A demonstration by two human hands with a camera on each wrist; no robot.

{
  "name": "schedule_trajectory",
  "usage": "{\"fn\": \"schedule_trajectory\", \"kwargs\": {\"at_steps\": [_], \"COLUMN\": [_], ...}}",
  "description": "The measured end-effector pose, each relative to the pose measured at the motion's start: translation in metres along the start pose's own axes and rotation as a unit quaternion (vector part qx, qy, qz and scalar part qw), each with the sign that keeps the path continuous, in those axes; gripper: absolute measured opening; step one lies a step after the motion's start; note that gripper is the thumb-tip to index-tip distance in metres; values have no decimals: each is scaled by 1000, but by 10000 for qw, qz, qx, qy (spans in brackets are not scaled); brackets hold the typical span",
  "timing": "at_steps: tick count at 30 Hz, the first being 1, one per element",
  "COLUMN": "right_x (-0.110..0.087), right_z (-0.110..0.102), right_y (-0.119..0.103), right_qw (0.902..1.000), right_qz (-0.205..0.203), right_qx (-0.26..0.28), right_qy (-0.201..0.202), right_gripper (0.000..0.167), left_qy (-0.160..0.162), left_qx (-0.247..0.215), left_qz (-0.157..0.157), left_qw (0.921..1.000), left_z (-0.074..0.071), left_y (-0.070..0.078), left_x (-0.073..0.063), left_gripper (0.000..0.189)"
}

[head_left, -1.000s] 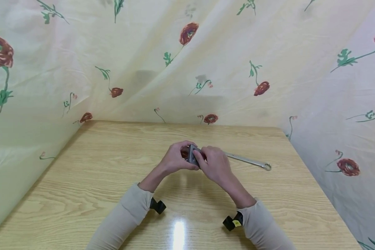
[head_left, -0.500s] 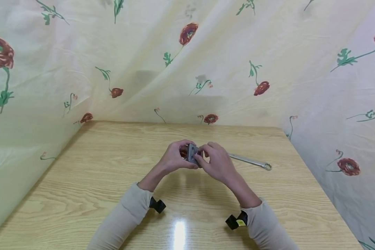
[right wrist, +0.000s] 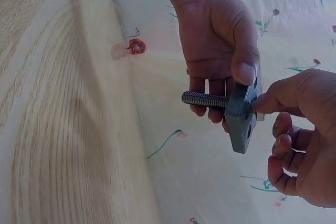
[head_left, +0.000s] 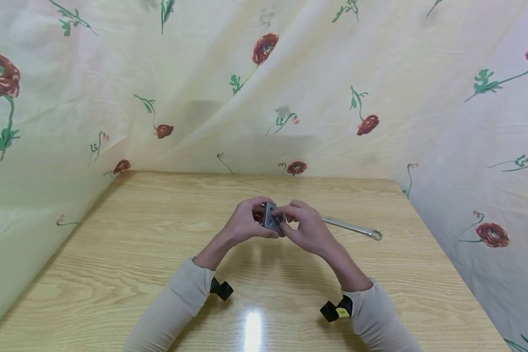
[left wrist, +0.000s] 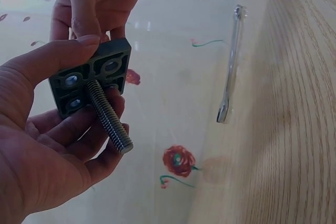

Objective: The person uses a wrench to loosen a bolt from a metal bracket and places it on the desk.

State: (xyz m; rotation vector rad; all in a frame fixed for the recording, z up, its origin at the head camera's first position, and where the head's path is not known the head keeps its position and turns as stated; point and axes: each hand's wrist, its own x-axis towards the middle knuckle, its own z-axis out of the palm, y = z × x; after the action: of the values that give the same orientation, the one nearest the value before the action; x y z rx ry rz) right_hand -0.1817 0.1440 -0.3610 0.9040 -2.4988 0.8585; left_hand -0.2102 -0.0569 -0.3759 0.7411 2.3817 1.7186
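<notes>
My left hand (head_left: 242,222) grips a square dark grey plate (left wrist: 118,53) by its edges, thumb on one side and fingers on the other. Holes show in the plate near its corners. A threaded bolt (left wrist: 107,114) passes through the middle, its shank sticking out toward my left palm. On the opposite face my right hand (head_left: 310,227) pinches the bolt's head (right wrist: 260,117) between thumb and index finger, the head partly covered. The other right fingers curl loosely, apart from the plate, in the right wrist view. Both hands are held above the table.
A combination wrench (head_left: 349,226) lies on the wooden table (head_left: 167,215) to the right, behind my right hand, its ring end pointing right. A flower-printed cloth (head_left: 193,73) hangs around the back and sides of the table.
My right hand has drawn back slightly to the right, and its thumb and index finger have shifted their hold around the bolt head. The left hand and plate have barely moved.
</notes>
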Motion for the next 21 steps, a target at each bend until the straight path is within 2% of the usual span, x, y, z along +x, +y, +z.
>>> {"fn": "schedule_trajectory", "kwargs": {"at_steps": [4, 7, 9, 12, 15, 17, 21], "right_x": [0, 0, 1, 1, 1, 1, 0], "right_z": [2, 1, 1, 3, 8, 12, 21], "right_y": [2, 2, 1, -1, -1, 0, 0], "right_qw": [9999, 9996, 9989, 9960, 9911, 9871, 9831], "right_qz": [-66, 48, 227, 769, 1327, 1583, 1652], "right_qx": [125, 275, 394, 436, 103, -208, -721], "right_qy": [-3, -86, -132, -94, 56, 151, 317], "right_gripper": [25, 28, 32, 36, 31, 34, 48], "left_qy": [-37, -22, 4, 44, 34, 15, -40], "left_qx": [-34, -39, -48, -40, -21, -3, -60], "left_qz": [36, 14, -9, -30, -9, 8, 61], "left_qw": [10000, 10000, 10000, 10000, 10000, 10000, 10000], "left_z": [1, 1, 1, 1, 2, 3, 5], "left_y": [0, 0, -1, -1, -1, -1, -1], "left_x": [0, 0, 0, 0, -1, -1, -1], "left_gripper": [59, 59, 58, 59, 60, 60, 59]}}
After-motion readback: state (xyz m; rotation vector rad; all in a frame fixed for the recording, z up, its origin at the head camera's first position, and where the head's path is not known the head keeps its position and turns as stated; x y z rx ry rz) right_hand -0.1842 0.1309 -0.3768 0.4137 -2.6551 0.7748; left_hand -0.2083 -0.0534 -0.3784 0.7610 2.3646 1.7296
